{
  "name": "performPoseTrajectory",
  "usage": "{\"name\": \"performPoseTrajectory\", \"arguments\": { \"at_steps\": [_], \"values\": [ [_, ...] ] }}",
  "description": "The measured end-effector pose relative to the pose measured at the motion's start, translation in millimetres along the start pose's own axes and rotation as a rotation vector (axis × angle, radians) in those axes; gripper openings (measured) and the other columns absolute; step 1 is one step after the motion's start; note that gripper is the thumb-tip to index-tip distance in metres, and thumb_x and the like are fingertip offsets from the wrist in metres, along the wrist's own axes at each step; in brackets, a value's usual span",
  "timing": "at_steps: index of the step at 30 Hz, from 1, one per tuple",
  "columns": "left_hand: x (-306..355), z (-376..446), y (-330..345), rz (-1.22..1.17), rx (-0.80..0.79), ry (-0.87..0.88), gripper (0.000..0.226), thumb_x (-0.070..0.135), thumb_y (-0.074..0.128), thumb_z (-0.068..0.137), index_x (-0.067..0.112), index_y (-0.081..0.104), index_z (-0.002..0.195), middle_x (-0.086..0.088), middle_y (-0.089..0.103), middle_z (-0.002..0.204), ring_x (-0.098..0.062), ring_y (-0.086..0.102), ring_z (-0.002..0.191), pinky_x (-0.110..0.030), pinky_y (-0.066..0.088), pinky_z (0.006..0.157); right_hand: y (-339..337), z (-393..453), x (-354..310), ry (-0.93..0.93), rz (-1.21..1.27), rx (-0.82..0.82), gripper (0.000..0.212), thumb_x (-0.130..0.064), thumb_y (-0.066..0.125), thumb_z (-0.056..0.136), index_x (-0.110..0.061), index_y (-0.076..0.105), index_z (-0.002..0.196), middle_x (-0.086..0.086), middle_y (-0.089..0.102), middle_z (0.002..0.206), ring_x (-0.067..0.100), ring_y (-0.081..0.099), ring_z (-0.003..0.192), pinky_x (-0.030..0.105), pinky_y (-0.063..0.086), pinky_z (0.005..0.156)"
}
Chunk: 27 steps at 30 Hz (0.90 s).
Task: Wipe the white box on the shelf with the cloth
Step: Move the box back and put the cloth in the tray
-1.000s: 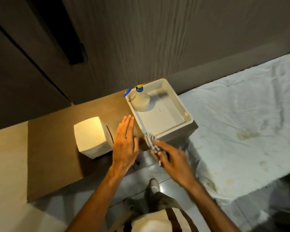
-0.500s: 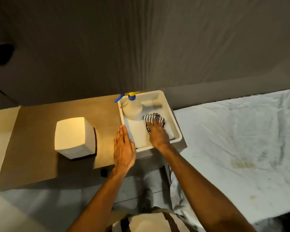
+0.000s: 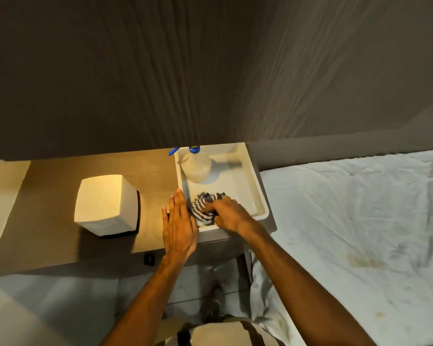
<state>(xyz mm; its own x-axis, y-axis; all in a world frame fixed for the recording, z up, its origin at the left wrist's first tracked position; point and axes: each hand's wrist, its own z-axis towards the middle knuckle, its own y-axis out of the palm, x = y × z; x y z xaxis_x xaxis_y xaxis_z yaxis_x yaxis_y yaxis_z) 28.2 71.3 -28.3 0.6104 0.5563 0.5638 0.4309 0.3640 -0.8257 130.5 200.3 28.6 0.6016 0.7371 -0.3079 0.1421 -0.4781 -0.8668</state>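
A white open box (image 3: 256, 186) sits on the right end of the wooden shelf (image 3: 60, 243). My right hand (image 3: 229, 214) presses a striped dark-and-white cloth (image 3: 205, 203) onto the box's floor near its front left corner. Flat on the shelf, my left hand (image 3: 179, 226) rests with fingers straight against the box's left wall and holds nothing. A spray bottle (image 3: 196, 164) with a blue cap stands in the box's back left corner.
A glowing white cube lamp (image 3: 105, 203) stands on the shelf to the left. A bed with a white sheet (image 3: 360, 233) lies to the right of the shelf. A dark panelled wall (image 3: 210, 71) rises behind. My feet show on the tiled floor (image 3: 60, 300) below.
My right hand has carried the cloth from the box's front edge into the box, then back toward the front left corner. My left hand has settled flat beside the box.
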Motion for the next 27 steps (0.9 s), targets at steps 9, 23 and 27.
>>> {"name": "performPoseTrajectory", "arguments": {
  "at_steps": [9,23,27],
  "values": [
    [0.4,1.9,3.6,0.061,-0.007,-0.007,0.076,0.025,0.05,0.102,0.009,0.005,0.161,-0.014,0.015,0.17,-0.032,0.014,0.157,-0.048,0.0,0.127,8.1,2.4,42.6,0.23,0.015,0.107,0.073,-0.026,0.054,0.103,-0.026,0.012,0.162,0.004,0.004,0.172,0.034,0.013,0.157,0.056,0.03,0.119],
    [-18.4,6.2,11.0,-0.185,-0.01,0.022,0.064,0.05,0.016,0.103,0.027,0.003,0.162,0.003,0.008,0.172,-0.016,0.005,0.158,-0.045,0.002,0.129,-9.4,17.9,65.1,0.266,0.06,0.038,0.076,-0.023,0.074,0.091,-0.034,0.035,0.155,0.007,0.023,0.166,0.038,0.03,0.15,0.054,0.036,0.117],
    [-43.4,2.6,7.5,-0.311,0.109,-0.132,0.06,0.053,0.016,0.105,0.029,0.021,0.16,0.002,0.025,0.168,-0.014,0.018,0.156,-0.048,0.017,0.129,-3.8,14.5,62.1,0.253,0.003,0.062,0.075,-0.023,0.072,0.093,-0.034,0.033,0.156,0.007,0.019,0.167,0.038,0.027,0.151,0.057,0.036,0.117]
  ]
}}
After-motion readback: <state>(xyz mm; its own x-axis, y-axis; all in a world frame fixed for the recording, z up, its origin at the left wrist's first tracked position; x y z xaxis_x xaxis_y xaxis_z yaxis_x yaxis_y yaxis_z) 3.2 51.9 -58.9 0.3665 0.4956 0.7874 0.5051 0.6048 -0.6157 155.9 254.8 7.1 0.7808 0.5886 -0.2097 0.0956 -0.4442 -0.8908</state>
